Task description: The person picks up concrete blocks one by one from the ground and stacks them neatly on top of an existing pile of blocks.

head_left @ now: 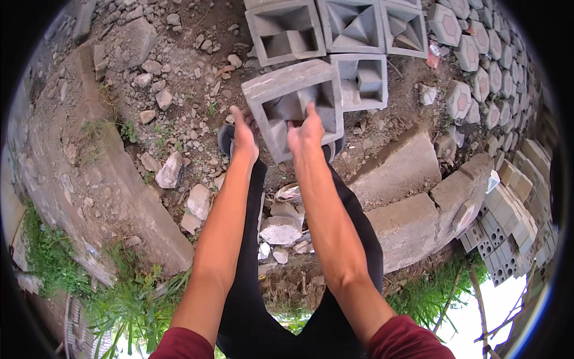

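Rubble-strewn dirt ground point(179, 102) lay underfoot as both hands, left hand point(244, 136) and right hand point(305, 134), clamped a hollow grey concrete block point(293, 102) at 12 o'clock above the feet, near stacked blocks point(347, 27); slipping grip could drop it on toes.

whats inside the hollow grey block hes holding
The grey concrete block shows slanted inner walls and part of the right hand reaching in. The left hand grips its edge. The ground under it is hidden.
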A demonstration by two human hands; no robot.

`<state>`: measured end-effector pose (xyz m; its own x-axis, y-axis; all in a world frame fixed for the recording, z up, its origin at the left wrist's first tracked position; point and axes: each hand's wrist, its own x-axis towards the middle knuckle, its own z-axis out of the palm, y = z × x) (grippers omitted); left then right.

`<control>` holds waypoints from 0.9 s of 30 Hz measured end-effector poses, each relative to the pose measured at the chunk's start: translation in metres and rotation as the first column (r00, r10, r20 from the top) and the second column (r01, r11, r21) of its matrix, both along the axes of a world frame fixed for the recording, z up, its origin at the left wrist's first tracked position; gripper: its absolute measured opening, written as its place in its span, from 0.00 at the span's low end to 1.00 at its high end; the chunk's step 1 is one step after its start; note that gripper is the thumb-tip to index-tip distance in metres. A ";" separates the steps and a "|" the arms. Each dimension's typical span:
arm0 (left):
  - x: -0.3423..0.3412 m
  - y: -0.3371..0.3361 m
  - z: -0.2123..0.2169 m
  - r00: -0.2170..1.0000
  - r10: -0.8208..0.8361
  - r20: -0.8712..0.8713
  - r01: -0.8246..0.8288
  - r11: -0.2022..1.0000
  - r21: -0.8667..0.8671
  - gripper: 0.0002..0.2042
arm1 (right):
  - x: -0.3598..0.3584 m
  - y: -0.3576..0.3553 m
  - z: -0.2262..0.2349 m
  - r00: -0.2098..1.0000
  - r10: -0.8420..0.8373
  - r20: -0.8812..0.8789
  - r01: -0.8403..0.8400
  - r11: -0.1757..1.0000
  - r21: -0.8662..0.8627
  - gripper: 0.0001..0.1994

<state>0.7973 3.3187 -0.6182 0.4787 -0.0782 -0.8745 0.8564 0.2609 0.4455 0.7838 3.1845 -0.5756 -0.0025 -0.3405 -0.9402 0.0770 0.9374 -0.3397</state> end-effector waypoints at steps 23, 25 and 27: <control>-0.003 -0.105 0.581 0.848 -0.526 0.066 0.514 0.785 -0.345 0.27 | -0.175 -0.123 0.612 0.714 0.692 -0.105 -0.674 0.640 -0.370 0.33; -0.004 -0.121 0.606 0.823 -0.559 0.101 0.558 0.765 -0.320 0.27 | -0.181 -0.134 0.628 0.687 0.723 -0.070 -0.716 0.658 -0.233 0.34; -0.014 -0.148 0.624 0.783 -0.612 0.109 0.611 0.727 -0.313 0.27 | -0.216 -0.136 0.600 0.774 0.633 0.011 -0.605 0.746 -0.279 0.34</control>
<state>0.7832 3.1709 0.0058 0.2288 -0.6222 -0.7487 0.8805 -0.1958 0.4318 0.5675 3.0489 0.0245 0.3778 -0.4519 -0.8081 -0.4452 0.6766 -0.5865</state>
